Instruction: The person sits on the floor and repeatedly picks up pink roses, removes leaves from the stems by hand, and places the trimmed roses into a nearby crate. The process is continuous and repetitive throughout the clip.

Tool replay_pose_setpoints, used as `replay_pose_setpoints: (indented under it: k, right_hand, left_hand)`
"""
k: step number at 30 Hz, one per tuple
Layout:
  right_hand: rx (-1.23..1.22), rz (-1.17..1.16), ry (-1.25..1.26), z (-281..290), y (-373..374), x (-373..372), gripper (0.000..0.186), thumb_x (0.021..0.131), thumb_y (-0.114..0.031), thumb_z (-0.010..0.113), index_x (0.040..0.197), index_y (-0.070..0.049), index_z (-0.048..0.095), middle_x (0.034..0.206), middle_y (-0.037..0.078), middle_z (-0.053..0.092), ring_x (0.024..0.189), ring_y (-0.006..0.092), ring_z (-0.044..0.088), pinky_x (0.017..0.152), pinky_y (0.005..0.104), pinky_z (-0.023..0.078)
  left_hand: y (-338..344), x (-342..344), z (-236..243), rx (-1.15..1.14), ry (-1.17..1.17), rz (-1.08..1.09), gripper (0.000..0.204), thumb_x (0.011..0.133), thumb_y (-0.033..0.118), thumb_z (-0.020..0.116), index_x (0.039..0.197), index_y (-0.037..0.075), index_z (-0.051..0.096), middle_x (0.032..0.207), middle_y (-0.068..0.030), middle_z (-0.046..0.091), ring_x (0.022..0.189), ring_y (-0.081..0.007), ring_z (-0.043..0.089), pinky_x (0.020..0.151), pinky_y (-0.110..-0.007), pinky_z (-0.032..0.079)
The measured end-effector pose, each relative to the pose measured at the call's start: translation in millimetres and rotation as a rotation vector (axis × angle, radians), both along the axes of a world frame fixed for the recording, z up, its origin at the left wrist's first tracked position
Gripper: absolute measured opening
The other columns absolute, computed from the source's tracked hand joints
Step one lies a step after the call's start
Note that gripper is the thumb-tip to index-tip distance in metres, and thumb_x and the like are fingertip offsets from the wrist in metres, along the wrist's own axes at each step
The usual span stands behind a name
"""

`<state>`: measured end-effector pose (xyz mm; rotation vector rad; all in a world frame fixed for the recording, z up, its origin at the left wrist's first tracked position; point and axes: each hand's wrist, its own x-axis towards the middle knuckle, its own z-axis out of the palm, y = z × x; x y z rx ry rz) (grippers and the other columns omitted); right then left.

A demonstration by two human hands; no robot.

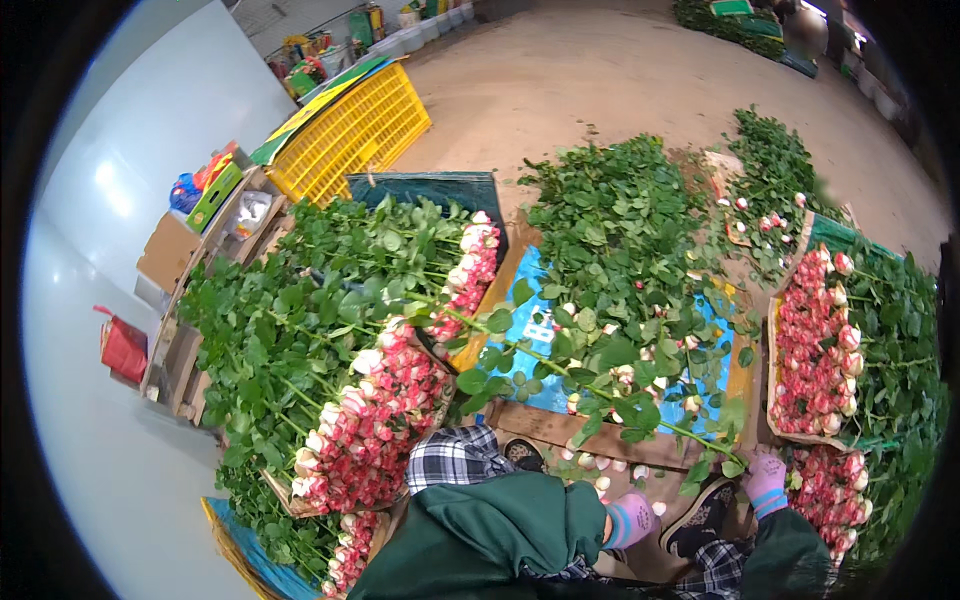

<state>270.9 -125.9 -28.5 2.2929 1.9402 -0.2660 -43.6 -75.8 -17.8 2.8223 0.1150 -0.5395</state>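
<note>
The head view shows a long leafy rose stem [583,384] slanting across the middle, from the bunches at the left down to the person's right hand [766,482]. That hand, in a pink glove with blue bands, has its fingers clamped on the stem's lower right end; whether a bloom sits at either end of the stem, I cannot tell. The left hand [632,519], gloved alike, is below the stem and apart from it, near a dark patterned shoe [697,517]; whether its fingers are together or apart, I cannot tell. Under the stem lies a blue printed sheet [548,395] edged by a wooden board [590,435], with a heap of green rose foliage [610,220] spread over its far part. Pale loose petals [602,482] lie on the floor before the board. At the left, pink-and-white rose blooms [375,430] are packed in a dense bank, leaves pointing away to the left; at the right, a wrapped rose bunch [815,345] lies just beyond the right hand. Farther back at the left stands a yellow slatted crate [350,135].
</note>
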Motion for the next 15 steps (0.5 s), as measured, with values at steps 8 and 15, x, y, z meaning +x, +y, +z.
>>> replay_pose_setpoints:
  k: [8, 15]
  right_hand:
    - [0.295, -0.036, 0.244, 45.8, 20.7, -6.9, 0.025, 0.079, -0.031, 0.060, 0.094, -0.012, 0.067, 0.088, 0.013, 0.065, 0.087, 0.0328, 0.063, 0.075, 0.0441, 0.051]
    - [0.587, -0.496, 0.722, 187.0, 67.7, 39.8, 0.045, 0.085, -0.049, 0.065, 0.076, -0.005, 0.069, 0.060, 0.010, 0.061, 0.054, 0.0200, 0.058, 0.053, 0.0362, 0.047]
  left_hand:
    - [18.1, 9.2, 33.9, -0.166, -0.009, 0.067, 0.029, 0.084, 0.028, 0.055, 0.104, 0.008, 0.063, 0.075, -0.0137, 0.065, 0.071, -0.0335, 0.065, 0.061, -0.046, 0.050]
    - [13.0, 27.8, 46.1, -0.161, 0.158, -0.060, 0.036, 0.090, 0.035, 0.049, 0.116, 0.011, 0.056, 0.097, -0.0106, 0.065, 0.084, -0.0302, 0.065, 0.072, -0.048, 0.047]
